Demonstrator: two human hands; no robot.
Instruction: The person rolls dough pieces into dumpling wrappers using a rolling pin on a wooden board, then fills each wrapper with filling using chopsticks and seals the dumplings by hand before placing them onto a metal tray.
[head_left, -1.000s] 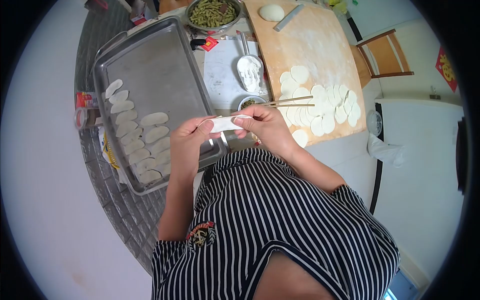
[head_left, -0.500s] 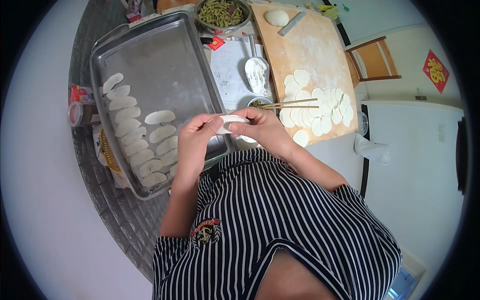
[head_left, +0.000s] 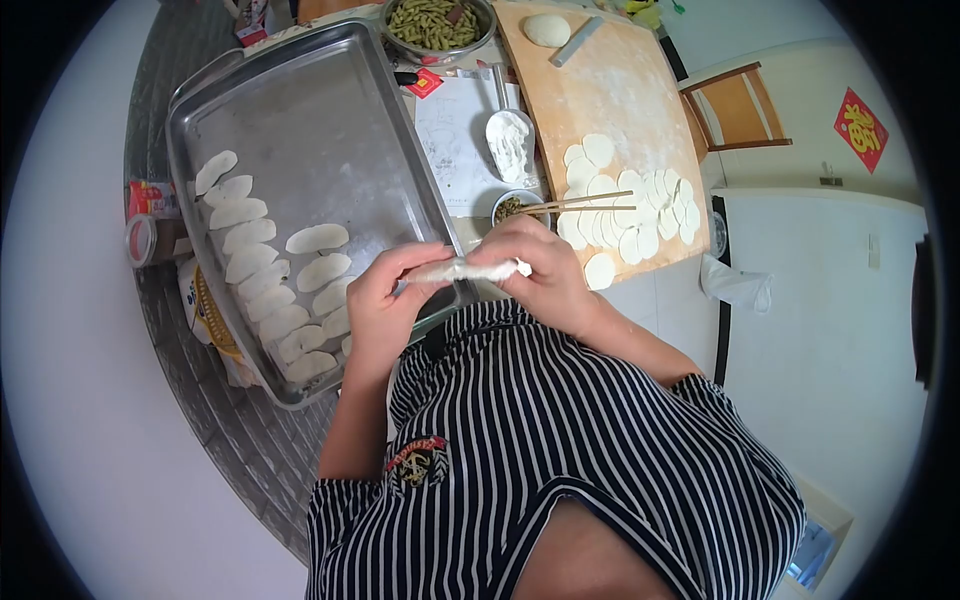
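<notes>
A pale, elongated dumpling [head_left: 470, 270] is held in front of my chest, its thin edge turned toward me. My left hand [head_left: 385, 295] pinches one end between thumb and fingers. The other end is gripped by my right hand [head_left: 545, 270], whose fingers curl over it. Just beyond my hands is a small bowl of filling [head_left: 508, 208] with a pair of chopsticks [head_left: 590, 203] laid across it. To the left, a large metal tray [head_left: 300, 120] carries two rows of shaped dumplings [head_left: 250, 265].
Round dough wrappers [head_left: 640, 215] overlap on a floured wooden board [head_left: 590, 95] at right. A dough ball [head_left: 547, 30] and a rolling pin [head_left: 577, 42] lie at its far end. Between tray and board are a scoop of flour [head_left: 510, 145] and a bowl of green pods [head_left: 435, 25].
The dumpling has turned so its edge faces me, and my fingers have shifted along it. Both hands still hold it. The whole view has shifted slightly.
</notes>
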